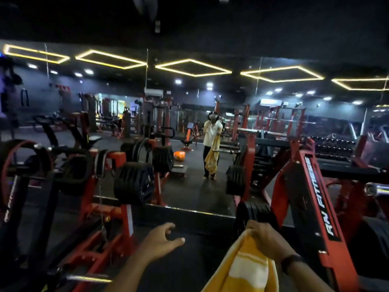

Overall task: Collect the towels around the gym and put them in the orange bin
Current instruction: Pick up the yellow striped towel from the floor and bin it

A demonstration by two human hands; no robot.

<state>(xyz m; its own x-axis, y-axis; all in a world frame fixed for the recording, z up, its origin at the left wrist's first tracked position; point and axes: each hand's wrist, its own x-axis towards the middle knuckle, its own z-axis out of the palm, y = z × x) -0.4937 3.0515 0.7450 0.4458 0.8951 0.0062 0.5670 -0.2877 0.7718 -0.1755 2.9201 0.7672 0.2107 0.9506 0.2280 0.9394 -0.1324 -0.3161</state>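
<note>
My right hand (pixel 266 241) grips the top of a yellow towel with white stripes (pixel 244 268), which hangs down to the lower edge of the view. My left hand (pixel 162 241) is held out in front with loosely curled fingers and holds nothing. A wall mirror ahead reflects a person carrying the same yellow towel (pixel 211 159). The orange bin (pixel 179 155) shows only in that reflection, on the floor to the left of the person.
Red and black weight machines stand on both sides: a plate-loaded machine (pixel 132 182) at left and a red frame marked RW FITNESS (pixel 320 199) at right. A dark floor strip (pixel 189 260) runs between them to the mirror's base. Dumbbell racks (pixel 332 148) appear at far right.
</note>
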